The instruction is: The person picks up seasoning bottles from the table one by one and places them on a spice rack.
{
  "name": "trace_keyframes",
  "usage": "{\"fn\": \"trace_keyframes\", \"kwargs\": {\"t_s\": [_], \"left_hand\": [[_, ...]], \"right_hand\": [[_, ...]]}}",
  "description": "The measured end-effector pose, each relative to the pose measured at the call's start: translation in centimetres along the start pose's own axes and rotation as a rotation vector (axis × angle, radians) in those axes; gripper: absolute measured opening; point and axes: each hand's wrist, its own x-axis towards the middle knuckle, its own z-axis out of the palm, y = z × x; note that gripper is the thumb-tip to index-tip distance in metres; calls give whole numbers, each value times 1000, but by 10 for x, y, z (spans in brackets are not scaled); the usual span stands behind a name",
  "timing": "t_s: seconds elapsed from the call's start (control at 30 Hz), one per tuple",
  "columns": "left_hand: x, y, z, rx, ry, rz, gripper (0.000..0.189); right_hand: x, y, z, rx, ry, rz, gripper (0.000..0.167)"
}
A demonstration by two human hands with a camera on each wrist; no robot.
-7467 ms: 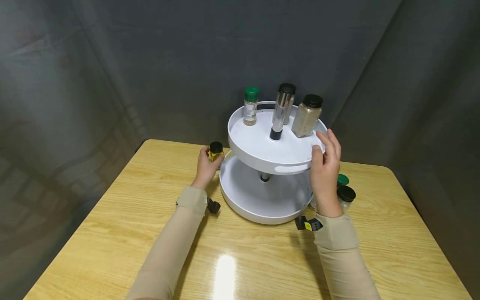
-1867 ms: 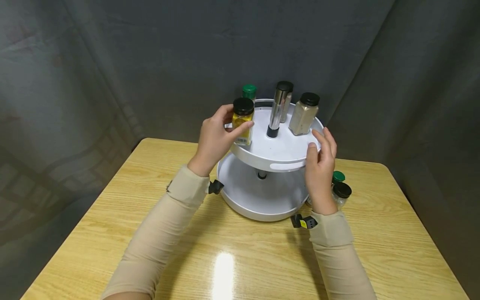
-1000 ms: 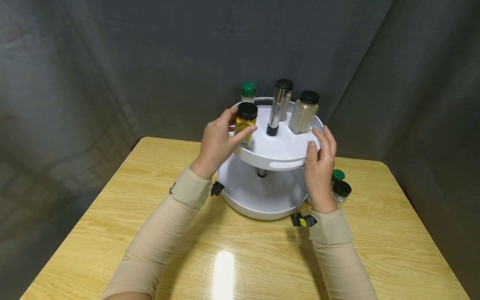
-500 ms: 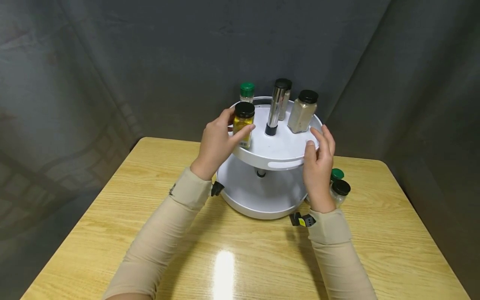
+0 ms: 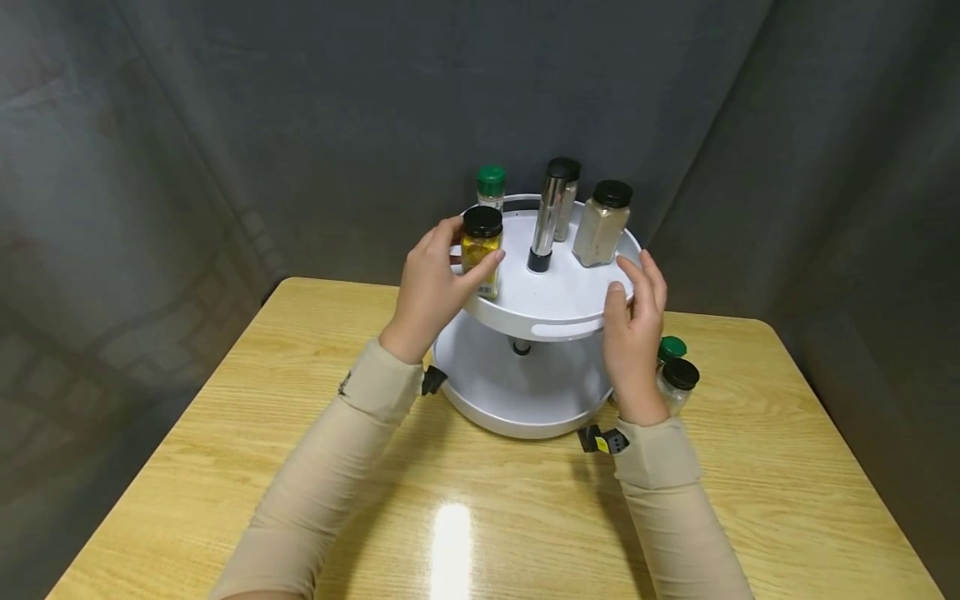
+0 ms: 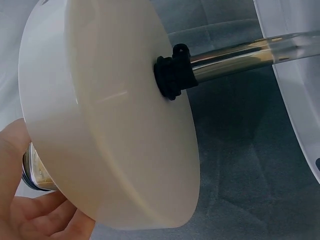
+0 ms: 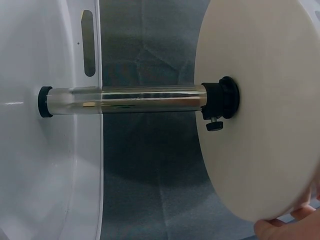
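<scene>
A white two-tier turntable rack (image 5: 525,408) stands on the wooden table. My left hand (image 5: 450,271) grips a yellow spice jar (image 5: 480,250) with a black cap, at the left edge of the upper tier (image 5: 558,304). In the left wrist view the jar's base (image 6: 35,175) shows past the tier's underside (image 6: 125,125), with my fingers (image 6: 45,220) below it. My right hand (image 5: 633,292) rests against the upper tier's right rim, fingers fairly straight. In the right wrist view a fingertip (image 7: 280,230) peeks past the tier's underside (image 7: 260,115).
The upper tier also carries a green-capped bottle (image 5: 491,190), a steel grinder (image 5: 547,212) and a beige-powder jar (image 5: 600,225). A green-capped jar (image 5: 672,348) and a black-capped jar (image 5: 678,379) stand on the table (image 5: 225,433) right of the rack. The lower tier holds nothing visible.
My left hand took the yellow jar from the table up to the upper tier, and over the last second moved it slightly left and down at the edge. My right hand stayed on the rim.
</scene>
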Motion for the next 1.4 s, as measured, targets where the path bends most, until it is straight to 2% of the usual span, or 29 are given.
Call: {"fn": "trace_keyframes", "kwargs": {"t_s": [0.2, 0.53, 0.87, 1.03, 1.23, 1.4], "left_hand": [[1, -2, 0, -3, 5, 6, 61], [-1, -6, 1, -23, 28, 30, 61], [-4, -11, 1, -125, 107, 113, 48], [-7, -14, 0, -145, 144, 159, 41], [-11, -19, 3, -174, 230, 229, 33], [-19, -27, 5, -191, 310, 224, 29]], "right_hand": [[1, 2, 3, -7, -1, -23, 48], [1, 2, 4, -15, -2, -7, 47], [2, 2, 3, -17, 10, -11, 45], [2, 2, 2, -16, 7, -12, 45], [3, 2, 0, -15, 6, -12, 45], [3, 2, -1, -20, 7, 0, 47]]}}
